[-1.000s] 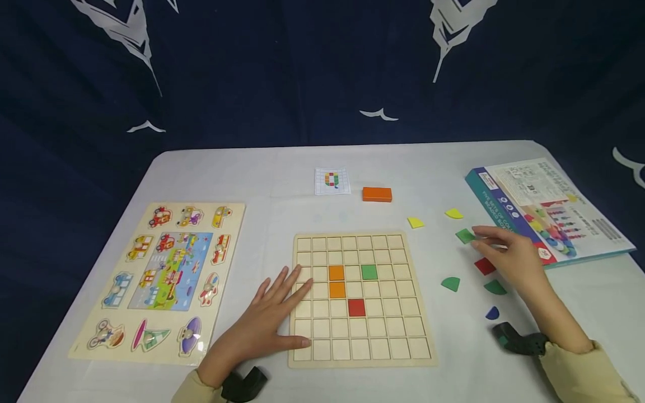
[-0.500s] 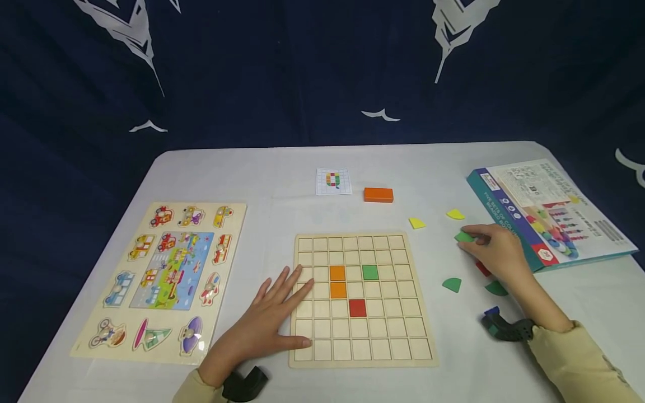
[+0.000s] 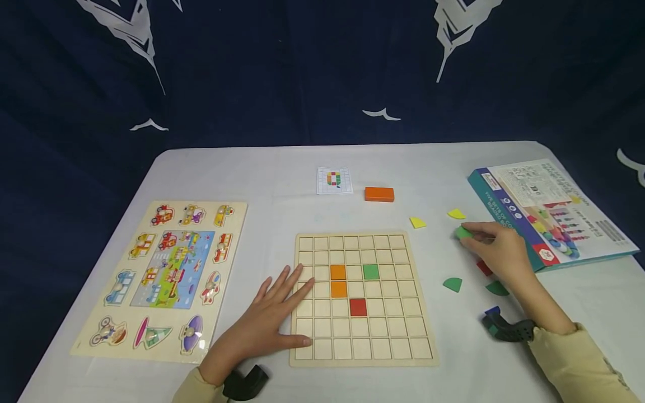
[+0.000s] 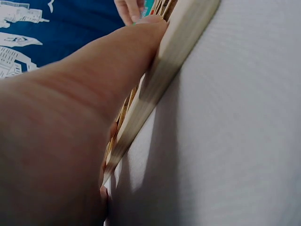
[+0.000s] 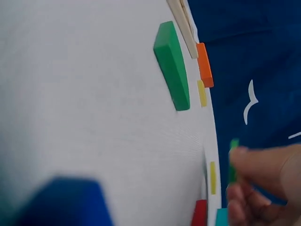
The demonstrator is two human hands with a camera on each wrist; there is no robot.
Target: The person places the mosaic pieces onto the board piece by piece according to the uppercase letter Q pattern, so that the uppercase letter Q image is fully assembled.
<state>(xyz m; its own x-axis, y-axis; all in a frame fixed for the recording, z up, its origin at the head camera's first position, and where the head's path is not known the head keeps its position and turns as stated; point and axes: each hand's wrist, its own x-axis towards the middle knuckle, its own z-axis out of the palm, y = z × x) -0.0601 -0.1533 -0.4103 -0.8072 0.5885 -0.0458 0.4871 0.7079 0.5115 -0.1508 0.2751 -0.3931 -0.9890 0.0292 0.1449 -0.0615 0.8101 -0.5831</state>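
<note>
Spread wide on the left, pinching on the right!

White counter (image 3: 282,173) below, wooden grid board (image 3: 375,326) in its middle, teal-sided box (image 3: 549,210) by its right edge. Left hand (image 3: 272,316): fingers straight, fanned over the board's left edge, gripping nothing. Right hand (image 3: 499,254), just beside the box: thumb and fingers nipped together on a green piece (image 3: 461,232), towards the counter's right edge, partly covering a red piece (image 3: 483,268).

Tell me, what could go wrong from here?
The green piece that the right hand pinches could slip and drop. The black wrist device on that arm looks very close to the blue piece and might knock it. The left hand, resting on the wooden board, might shift it.
</note>
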